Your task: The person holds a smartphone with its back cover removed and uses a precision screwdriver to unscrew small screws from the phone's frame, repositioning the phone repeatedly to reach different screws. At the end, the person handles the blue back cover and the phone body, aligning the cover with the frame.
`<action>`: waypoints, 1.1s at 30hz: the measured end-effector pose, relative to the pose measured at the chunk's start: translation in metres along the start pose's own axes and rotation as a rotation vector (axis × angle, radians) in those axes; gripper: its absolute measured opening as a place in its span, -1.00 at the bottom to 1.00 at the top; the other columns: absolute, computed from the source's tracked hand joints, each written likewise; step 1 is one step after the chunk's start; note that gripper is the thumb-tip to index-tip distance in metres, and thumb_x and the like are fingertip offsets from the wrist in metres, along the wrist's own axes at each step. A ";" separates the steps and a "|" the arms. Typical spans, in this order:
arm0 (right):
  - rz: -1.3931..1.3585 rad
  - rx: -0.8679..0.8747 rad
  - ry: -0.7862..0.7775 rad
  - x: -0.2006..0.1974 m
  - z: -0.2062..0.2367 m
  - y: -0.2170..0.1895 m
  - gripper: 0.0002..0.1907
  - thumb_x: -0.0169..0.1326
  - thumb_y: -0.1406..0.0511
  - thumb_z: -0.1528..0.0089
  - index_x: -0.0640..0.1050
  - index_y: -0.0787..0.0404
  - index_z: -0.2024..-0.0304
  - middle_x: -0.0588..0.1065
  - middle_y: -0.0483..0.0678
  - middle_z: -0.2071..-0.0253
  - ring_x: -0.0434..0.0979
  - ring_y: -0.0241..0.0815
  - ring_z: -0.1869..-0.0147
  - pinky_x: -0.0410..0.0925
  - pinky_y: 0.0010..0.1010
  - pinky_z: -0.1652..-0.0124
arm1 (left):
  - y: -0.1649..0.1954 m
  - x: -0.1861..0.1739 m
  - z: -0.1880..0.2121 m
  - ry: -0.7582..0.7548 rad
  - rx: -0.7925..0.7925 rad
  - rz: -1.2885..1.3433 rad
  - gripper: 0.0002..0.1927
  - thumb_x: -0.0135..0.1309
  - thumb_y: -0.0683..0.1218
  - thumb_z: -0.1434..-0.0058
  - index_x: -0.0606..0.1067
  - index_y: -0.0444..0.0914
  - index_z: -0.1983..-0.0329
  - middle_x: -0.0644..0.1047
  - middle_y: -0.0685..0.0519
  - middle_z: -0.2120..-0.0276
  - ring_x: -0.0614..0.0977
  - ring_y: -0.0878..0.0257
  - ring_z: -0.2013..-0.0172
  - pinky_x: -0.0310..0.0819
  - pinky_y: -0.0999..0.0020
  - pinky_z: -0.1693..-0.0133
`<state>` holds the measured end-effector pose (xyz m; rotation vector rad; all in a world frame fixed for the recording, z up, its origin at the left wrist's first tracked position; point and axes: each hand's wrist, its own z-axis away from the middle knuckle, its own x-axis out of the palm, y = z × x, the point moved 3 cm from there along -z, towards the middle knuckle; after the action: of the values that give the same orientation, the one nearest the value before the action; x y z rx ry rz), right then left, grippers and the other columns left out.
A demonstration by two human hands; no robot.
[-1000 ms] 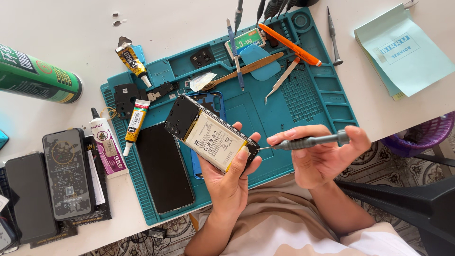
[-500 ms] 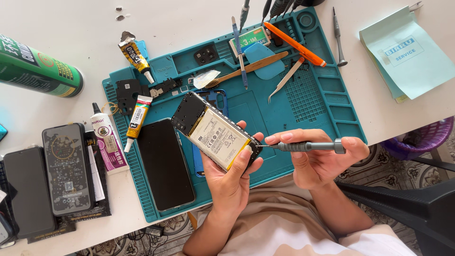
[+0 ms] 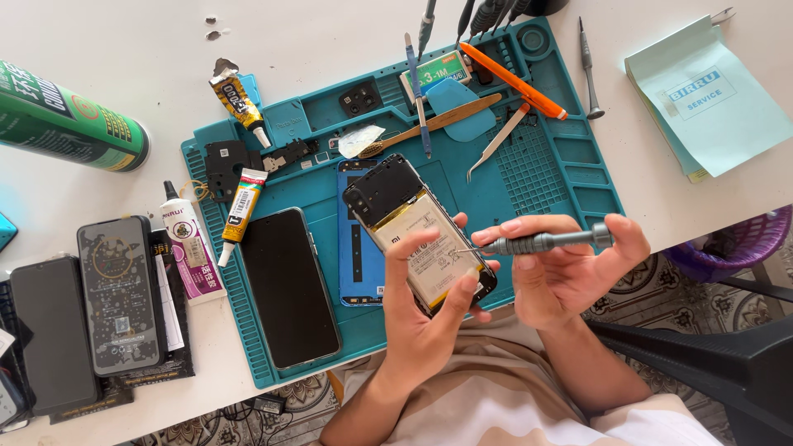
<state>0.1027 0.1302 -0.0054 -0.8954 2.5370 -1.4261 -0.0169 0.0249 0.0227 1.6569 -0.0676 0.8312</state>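
Opened phone, back cover off and battery showing, sits gripped in the left hand above the near edge of the teal work mat. Right hand fingers pinch a grey screwdriver, tip touching the phone. The mat lies on a white table, patterned floor below.

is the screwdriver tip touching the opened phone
Touching: in the head view the screwdriver in the right hand meets the opened phone, held by the left hand.

White table under a teal work mat, green spray can, pale-blue notepad, spare phones.
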 end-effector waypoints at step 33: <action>-0.144 0.018 -0.074 -0.004 0.006 -0.002 -0.28 0.10 0.37 -0.44 -0.04 -0.17 -0.42 0.54 0.22 0.06 0.72 0.02 0.21 0.67 -0.07 0.11 | -0.014 -0.015 0.006 -0.053 -0.031 0.120 -0.81 0.05 -0.08 -0.51 0.38 -0.32 0.09 0.36 -0.32 -0.39 0.65 0.08 -0.06 0.73 0.29 0.24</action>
<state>0.1085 0.1270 -0.0081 -1.1271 2.4470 -1.4220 -0.0187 0.0181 0.0029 1.6584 -0.2179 0.8722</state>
